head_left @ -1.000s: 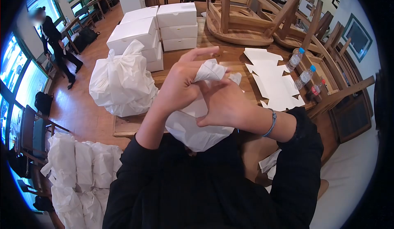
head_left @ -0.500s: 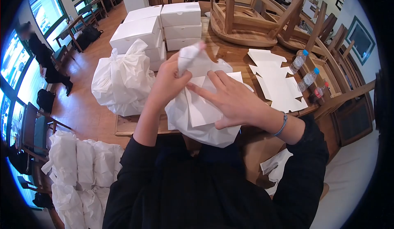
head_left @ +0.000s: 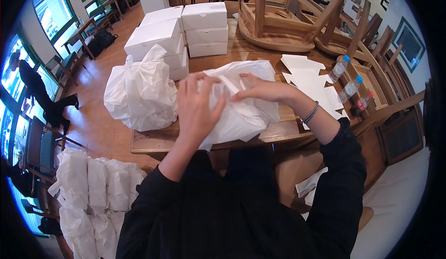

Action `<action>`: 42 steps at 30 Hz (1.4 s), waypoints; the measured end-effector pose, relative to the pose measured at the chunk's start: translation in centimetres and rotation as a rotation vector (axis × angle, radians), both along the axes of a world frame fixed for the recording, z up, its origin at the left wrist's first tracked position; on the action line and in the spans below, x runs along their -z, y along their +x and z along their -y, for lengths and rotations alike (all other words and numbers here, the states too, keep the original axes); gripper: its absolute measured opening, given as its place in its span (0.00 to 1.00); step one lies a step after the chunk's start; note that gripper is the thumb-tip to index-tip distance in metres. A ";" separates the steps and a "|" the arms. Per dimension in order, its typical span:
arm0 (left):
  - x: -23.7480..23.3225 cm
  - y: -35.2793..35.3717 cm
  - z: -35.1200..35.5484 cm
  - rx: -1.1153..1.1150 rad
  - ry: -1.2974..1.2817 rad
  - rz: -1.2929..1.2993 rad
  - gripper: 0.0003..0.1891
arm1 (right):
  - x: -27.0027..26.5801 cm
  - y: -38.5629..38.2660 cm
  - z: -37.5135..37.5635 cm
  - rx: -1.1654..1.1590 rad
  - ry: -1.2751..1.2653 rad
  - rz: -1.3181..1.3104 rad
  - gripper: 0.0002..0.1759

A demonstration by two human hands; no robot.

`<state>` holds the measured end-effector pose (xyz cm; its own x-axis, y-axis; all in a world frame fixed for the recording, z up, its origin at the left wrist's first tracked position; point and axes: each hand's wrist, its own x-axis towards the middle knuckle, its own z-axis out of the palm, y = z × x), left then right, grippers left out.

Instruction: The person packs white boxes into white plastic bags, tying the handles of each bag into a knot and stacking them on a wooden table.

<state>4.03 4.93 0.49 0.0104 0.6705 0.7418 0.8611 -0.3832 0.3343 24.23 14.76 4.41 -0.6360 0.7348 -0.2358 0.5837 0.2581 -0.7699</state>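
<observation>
A white plastic bag (head_left: 251, 119) lies near the front edge of the wooden table (head_left: 153, 140). At its left side my left hand (head_left: 199, 102) bends over the plastic, fingers apart and slightly blurred. From the right my right hand (head_left: 260, 90) reaches over the same bag, its thumb and fingers around a fold of the plastic near the top. What the bag contains is hidden under the plastic. Left of it stands a knotted, full white bag (head_left: 139, 91). To the right is a flat, unfolded white box (head_left: 311, 82).
Stacked white boxes (head_left: 204, 24) stand at the back left, beside upturned wooden stools (head_left: 278, 22). Bottles (head_left: 349, 89) line the right side. Several white bags (head_left: 93, 189) are at lower left. A person (head_left: 39, 89) walks at far left.
The white bag now covers the folded white card piece that showed between my hands. My left hand has moved down and turned. The person at far left has walked further left.
</observation>
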 end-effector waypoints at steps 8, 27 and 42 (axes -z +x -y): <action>2.9 -0.4 -0.3 -0.127 -0.248 0.074 0.23 | 0.4 -0.1 -0.6 0.082 -0.192 -0.155 0.59; 1.7 -1.1 -1.5 -0.141 -0.133 0.128 0.10 | 2.2 -0.6 2.7 0.189 -0.087 -0.347 0.66; -3.0 2.5 1.3 0.364 0.144 -0.052 0.04 | 2.7 2.6 0.9 0.377 -0.425 -0.857 0.38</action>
